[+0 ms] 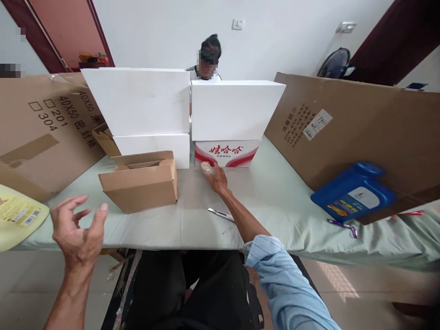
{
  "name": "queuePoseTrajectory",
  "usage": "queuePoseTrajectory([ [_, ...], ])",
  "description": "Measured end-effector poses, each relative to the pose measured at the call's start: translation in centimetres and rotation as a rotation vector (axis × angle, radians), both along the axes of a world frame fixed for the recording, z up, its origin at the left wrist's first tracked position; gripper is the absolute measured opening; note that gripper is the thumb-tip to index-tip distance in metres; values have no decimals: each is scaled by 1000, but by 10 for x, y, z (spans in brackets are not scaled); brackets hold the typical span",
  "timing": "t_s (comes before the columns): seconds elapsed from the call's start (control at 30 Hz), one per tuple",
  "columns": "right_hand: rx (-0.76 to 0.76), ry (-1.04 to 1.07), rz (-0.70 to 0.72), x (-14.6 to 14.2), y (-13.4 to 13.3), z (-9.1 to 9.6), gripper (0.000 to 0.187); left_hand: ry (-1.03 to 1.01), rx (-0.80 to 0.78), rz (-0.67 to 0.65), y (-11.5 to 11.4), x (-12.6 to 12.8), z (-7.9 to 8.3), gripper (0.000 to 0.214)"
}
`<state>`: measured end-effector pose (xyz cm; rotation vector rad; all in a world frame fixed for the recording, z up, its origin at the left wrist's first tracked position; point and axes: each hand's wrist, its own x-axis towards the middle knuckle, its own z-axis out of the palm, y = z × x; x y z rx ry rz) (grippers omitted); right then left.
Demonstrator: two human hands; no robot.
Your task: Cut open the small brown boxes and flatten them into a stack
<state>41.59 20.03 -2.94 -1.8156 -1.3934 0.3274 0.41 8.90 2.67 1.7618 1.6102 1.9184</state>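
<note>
My left hand (78, 229) is raised near the table's front left edge, fingers apart and curved, holding nothing. It is beside a pale yellow bottle (24, 217). My right hand (217, 178) reaches forward over the table, its fingers closed around a small, clear, shiny thing (206, 168) whose kind I cannot make out. Just behind that hand stands a white box with red print (228, 153). A small brown carton (140, 188) with raised flaps stands to the left of it. Under my right forearm lies a utility knife (220, 214), partly covered.
White boxes (137, 101) are stacked at the back, another white box (237, 110) resting on the printed one. Large cardboard pieces flank the table, left (41, 133) and right (360, 133). A blue bottle (354, 192) leans at right near a purple pen (343, 225). A person (209, 57) is behind the boxes.
</note>
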Motion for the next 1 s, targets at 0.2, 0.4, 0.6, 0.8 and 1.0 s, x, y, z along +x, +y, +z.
queuePoseTrajectory([
  [0.2,87,80,197,-43,-16,7,53,-58,-358,-207,63,-27,12,66],
  [0.4,188,372,650,-95,-67,33,57,70,-369,-291,62,-19,10,56],
  [0.6,269,217,570,-85,-145,47,51,213,-277,-388,-12,-17,18,39],
  [0.8,339,-30,610,-60,-191,62,53,387,-257,-713,-52,-20,26,18],
  [1.0,207,-180,892,-50,-176,115,44,695,-192,-766,-57,-25,43,50],
])
